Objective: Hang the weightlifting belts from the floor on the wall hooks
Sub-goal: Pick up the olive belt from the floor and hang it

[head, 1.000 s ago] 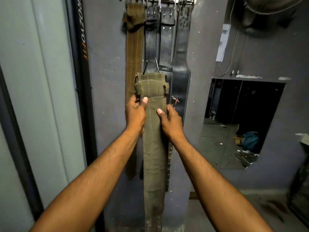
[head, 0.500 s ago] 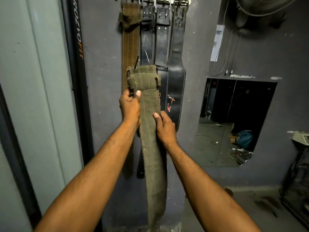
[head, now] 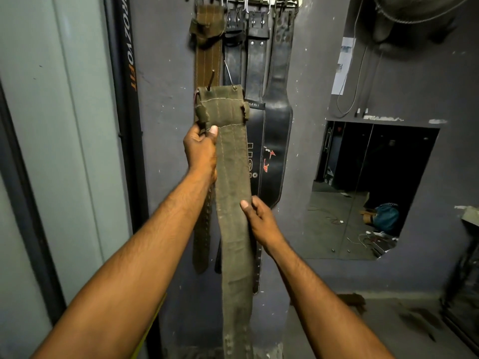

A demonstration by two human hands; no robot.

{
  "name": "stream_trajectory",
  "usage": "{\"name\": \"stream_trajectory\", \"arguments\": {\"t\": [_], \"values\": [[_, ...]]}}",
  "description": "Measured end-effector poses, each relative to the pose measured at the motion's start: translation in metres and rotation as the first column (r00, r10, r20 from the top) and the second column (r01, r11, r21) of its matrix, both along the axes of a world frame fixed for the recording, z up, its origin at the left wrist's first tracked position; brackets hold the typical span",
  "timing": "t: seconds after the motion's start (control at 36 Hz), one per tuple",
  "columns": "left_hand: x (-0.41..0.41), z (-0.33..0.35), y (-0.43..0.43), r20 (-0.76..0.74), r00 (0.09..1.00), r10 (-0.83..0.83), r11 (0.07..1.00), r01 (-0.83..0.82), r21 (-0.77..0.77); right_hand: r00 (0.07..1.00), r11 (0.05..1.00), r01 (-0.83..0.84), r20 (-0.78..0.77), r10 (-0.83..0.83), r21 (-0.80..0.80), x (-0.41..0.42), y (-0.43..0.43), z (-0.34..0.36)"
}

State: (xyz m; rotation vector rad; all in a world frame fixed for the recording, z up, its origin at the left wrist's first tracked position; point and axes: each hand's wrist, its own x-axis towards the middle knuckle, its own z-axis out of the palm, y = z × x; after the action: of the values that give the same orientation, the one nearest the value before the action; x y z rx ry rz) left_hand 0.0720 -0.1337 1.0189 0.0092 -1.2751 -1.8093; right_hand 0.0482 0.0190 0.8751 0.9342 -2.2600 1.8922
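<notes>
I hold an olive-green canvas weightlifting belt (head: 233, 177) upright in front of the wall, its buckle end with two metal prongs at the top. My left hand (head: 201, 151) grips its left edge just below the folded buckle end. Lower down, my right hand (head: 259, 218) grips the right edge, thumb on the front. The belt's tail hangs toward the floor. Above, a row of wall hooks (head: 246, 0) carries a brown belt (head: 208, 55) and three black leather belts (head: 277, 117). My belt's top sits well below the hooks.
A black vertical post with orange lettering (head: 128, 73) stands left of the hung belts, beside a pale panel (head: 64, 125). A wall mirror (head: 368, 190) to the right reflects clutter on the floor. A wall fan (head: 414, 9) is at upper right.
My right hand has slid down the belt's right edge, away from my left hand. The left hand keeps its grip near the buckle end, and the view has tilted slightly.
</notes>
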Motion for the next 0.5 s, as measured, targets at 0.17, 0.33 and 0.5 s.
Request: {"name": "stream_trajectory", "arguments": {"t": [0.17, 0.33, 0.5], "values": [[0.001, 0.004, 0.003, 0.021, 1.000, 0.023, 0.999, -0.023, -0.035, 0.986, 0.988, 0.139, -0.080, -0.144, -0.060, 0.004, -0.010, -0.003], [0.000, 0.011, -0.004, 0.008, 0.999, 0.050, 0.999, -0.050, -0.013, 0.995, 0.998, -0.064, 0.082, 0.062, 0.027, 0.003, 0.000, -0.013], [-0.002, 0.015, -0.006, 0.010, 0.998, 0.068, 0.997, -0.068, -0.047, 0.998, 0.998, 0.003, 0.062, 0.001, -0.065, 0.009, -0.004, -0.019]]}}
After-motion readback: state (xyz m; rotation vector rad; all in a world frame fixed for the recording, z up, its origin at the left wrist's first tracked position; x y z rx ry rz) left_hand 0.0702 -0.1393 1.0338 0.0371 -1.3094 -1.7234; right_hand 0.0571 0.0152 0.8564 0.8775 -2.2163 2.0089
